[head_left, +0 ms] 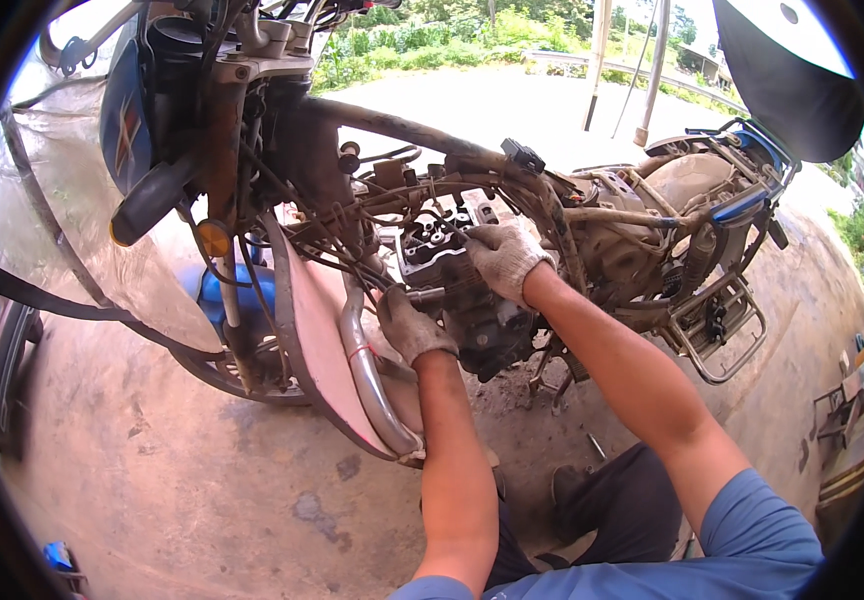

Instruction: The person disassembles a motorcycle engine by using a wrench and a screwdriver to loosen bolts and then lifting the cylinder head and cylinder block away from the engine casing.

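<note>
While right hand (505, 261) curls at cylinder head (438, 238), left hand (414, 327) curls below; both grips unclear; best keep grit out.

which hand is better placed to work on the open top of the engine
Probably the right hand: it is up at the edge of the open engine top, while the left hand sits lower, near the bent silver pipe.
</note>
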A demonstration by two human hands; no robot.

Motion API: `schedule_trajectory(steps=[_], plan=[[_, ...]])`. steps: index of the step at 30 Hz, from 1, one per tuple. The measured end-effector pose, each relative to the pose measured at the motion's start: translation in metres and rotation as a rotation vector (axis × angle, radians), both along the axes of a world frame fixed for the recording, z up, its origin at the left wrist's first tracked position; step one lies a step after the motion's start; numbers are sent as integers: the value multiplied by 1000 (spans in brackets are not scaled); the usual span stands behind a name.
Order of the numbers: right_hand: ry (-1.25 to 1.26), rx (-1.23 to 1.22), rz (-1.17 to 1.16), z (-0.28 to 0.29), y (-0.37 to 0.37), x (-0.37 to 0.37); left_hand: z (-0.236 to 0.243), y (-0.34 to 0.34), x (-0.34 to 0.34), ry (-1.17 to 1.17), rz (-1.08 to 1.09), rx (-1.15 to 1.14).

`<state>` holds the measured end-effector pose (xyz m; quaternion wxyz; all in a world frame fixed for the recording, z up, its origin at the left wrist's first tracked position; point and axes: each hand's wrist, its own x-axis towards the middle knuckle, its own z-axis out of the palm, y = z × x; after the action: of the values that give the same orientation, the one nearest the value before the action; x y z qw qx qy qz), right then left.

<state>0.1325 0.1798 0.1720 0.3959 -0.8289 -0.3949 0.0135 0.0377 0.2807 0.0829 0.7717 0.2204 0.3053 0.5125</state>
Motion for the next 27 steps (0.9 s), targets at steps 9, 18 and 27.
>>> schedule_trajectory(steps=[9, 18, 27], plan=[[272, 66, 88, 2, -111, -81, -2, -1, -6, -516, -437, -162], [-248, -26, 16, 26, -130, -108, 22, -19, -9, -173, -108, -206], [-549, -498, -43, 41, 14, -17, 0, -6, -3, 32, -139, -17]])
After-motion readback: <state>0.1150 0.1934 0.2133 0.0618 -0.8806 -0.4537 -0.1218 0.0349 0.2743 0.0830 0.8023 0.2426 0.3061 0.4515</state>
